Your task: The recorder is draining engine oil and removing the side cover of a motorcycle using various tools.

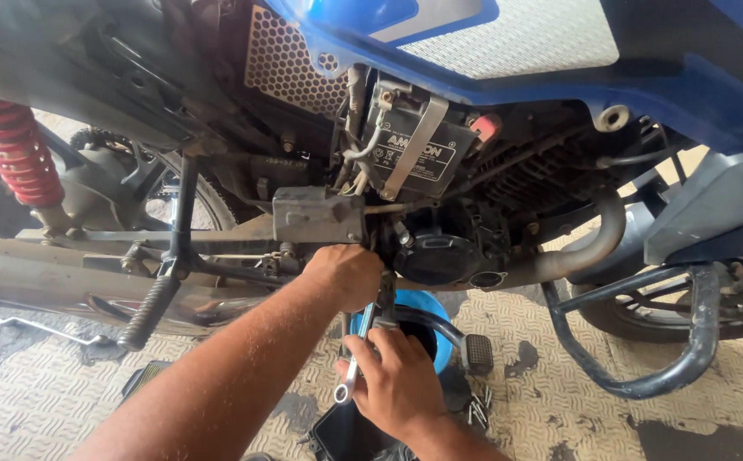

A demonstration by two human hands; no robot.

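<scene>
Nearest to me, my right hand (401, 384) comes in from the bottom edge and is closed around the lower part of a silver spanner (356, 363), whose ring end pokes out below my fingers at the left. The spanner's long axis runs steeply up and slightly right, from that ring end towards the underside of the engine (448, 248). Just above and a little left, my left hand (346, 273) is clenched at the base of the engine case, knuckles towards me; it sits right beside the top of the spanner, so it is the hand closer to the fastener, but I cannot tell whether it grips a part or only braces there. The spanner's upper end and whatever it bears on are hidden behind my left hand and a dark bracket, so I cannot see the bolt itself. Below the engine a blue bowl (435, 312) with a dark inside sits on the patterned floor mat (551, 410), partly covered by my right hand. Further left lie the kick lever (154, 307) and, well apart, the red spring (14, 149) of the rear shock. The exhaust pipe (589, 248) curves away at right.
</scene>
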